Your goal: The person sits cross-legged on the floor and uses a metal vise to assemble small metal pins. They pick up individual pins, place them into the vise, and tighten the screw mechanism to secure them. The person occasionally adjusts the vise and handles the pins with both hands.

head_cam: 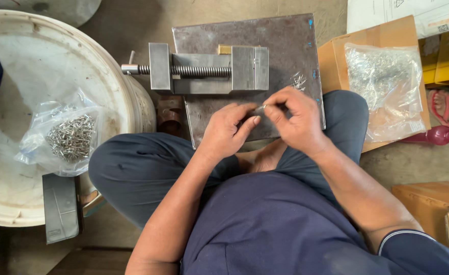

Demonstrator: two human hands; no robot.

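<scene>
- our left hand (pixel 228 131) and right hand (pixel 294 118) meet over the near edge of the steel plate (pixel 285 46), fingertips pinched together on a small metal part (pixel 260 108).
- both hands are closed around that part; its exact shape is too small to tell.
- a steel vise (pixel 209 69) sits on the plate, just beyond our hands, its screw pointing left.
- a few loose metal pieces (pixel 298 80) lie on the plate, right of the vise.
- a clear bag of metal parts (pixel 67 136) rests in the white tub (pixel 41 56) on our left.
- a second clear bag (pixel 385 86) lies on the cardboard box (pixel 377 35) on our right.
</scene>
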